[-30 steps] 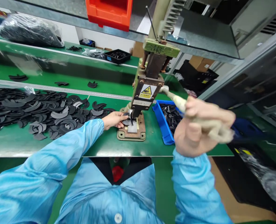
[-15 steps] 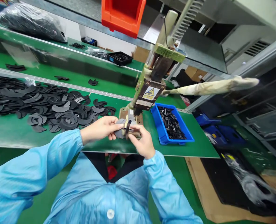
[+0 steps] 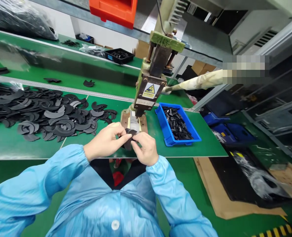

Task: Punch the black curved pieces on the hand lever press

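Between my two hands is a dark curved plastic piece (image 3: 128,142), just in front of the press's base. My left hand (image 3: 108,140) pinches it from the left, thumb on top. From the right, the fingers of my right hand (image 3: 145,148) close on its other side; a small second part there cannot be made out. Behind them stands a green hand press (image 3: 149,89) with a yellow warning label and a long wrapped lever (image 3: 197,80). Its light metal fixture (image 3: 134,124) shows just past my fingertips.
Many dark curved pieces (image 3: 54,113) lie heaped at the left of the green bench (image 3: 106,153). A blue bin (image 3: 162,131) of small black parts stands right of the press. Behind are a black tray (image 3: 118,59) and an orange bin (image 3: 113,11).
The curved piece has come toward me from the press fixture and is turned between my fingers. Both hands have drawn closer together. The whole view has shifted slightly.
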The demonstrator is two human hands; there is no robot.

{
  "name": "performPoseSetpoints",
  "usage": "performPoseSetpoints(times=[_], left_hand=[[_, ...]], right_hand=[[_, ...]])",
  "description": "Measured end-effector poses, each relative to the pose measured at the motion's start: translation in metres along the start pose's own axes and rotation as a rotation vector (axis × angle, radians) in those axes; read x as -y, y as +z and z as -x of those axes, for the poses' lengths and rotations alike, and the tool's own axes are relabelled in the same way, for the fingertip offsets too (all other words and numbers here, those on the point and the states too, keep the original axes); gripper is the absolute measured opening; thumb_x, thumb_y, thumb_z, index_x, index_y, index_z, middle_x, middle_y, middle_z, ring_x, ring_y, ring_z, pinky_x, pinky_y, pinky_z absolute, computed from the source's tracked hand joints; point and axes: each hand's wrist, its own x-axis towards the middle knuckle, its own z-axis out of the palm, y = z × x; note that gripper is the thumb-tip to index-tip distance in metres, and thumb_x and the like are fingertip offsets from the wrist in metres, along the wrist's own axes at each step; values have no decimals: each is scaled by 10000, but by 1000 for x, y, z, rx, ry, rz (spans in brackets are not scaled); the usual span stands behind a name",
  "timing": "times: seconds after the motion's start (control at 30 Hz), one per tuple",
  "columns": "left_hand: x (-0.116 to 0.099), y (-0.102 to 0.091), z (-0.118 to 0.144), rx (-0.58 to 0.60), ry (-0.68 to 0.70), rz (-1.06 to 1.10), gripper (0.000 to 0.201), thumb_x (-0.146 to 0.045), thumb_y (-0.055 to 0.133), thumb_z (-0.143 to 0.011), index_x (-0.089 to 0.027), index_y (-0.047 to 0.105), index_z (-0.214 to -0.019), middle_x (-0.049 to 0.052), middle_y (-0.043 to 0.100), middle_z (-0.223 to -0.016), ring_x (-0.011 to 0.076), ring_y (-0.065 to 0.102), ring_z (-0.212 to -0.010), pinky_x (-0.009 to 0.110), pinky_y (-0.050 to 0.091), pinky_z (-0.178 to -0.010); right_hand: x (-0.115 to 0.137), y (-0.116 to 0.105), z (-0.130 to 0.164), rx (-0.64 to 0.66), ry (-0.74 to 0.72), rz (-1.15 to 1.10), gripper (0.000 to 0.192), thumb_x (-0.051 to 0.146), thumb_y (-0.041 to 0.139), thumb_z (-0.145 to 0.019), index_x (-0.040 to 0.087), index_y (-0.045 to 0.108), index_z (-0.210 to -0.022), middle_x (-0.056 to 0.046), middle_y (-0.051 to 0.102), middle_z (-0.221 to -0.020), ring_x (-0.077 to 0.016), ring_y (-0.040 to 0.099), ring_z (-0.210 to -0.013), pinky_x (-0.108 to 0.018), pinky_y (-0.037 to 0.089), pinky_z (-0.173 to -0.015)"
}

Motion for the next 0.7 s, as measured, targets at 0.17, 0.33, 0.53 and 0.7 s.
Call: performPoseSetpoints(times=[0.17,0.33,0.53,0.7], left_hand=[[8,10,-3,44,-109,139,382,-494,653,-939,-230,590,-670,15,562,-776,177,543,-713,313,441,-672],[-4,10,-5,6,-26,-94,373,-453,652,-947,-246,565,-649,36,581,-744,219,556,-767,346,432,-712],[3,8,-14,87,-180,240,391,-499,727,-907,-226,528,-710,-18,498,-721,152,463,-657,287,377,-605],[13,11,-9,207,-338,578,385,-558,754,-908,-216,626,-1028,-24,605,-826,129,553,-701,249,461,-634]], right_hand=[[-1,0,6,-55,-5,-20,62,258,605,-981,237,646,-1023,-59,734,-941,-186,668,-854,-358,537,-783],[-5,5,8,-61,-3,-14,92,225,613,-965,239,658,-1043,-60,727,-935,-197,671,-834,-359,523,-757],[-4,4,9,-131,4,-65,87,212,629,-952,243,661,-1028,-65,748,-963,-203,704,-900,-372,559,-806],[-8,6,13,-153,40,-150,112,216,640,-961,251,672,-1062,-49,771,-999,-193,737,-987,-360,595,-874]])
